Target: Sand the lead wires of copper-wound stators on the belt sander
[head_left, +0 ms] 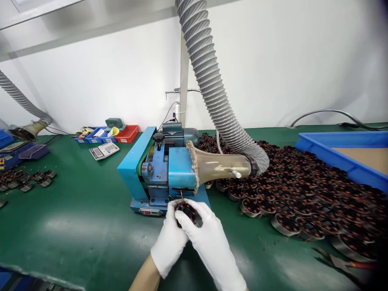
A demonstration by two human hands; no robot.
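Observation:
A round copper-wound motor stator (pixel 187 211) is held between my two white-gloved hands, in front of a blue bench machine (pixel 182 167). My left hand (pixel 171 238) is closed around its left side. From the right, my right hand (pixel 209 232) grips it, with thumb and fingers curved about the rim. A thin copper wire lead (pixel 182 195) sticks up from the stator to the slot at the machine's lower front. The fingers hide much of the stator's rim, and whether the wire's tip is inside the slot I cannot tell.
Rows of similar stators (pixel 285 224) cover the right side of the green table (pixel 91 226). Pliers (pixel 342 262) lie at the lower right, near a blue tray (pixel 345 161). A grey hose (pixel 212 81) joins the machine's funnel (pixel 221 165). A calculator (pixel 104 150) and small bins (pixel 127 134) stand left.

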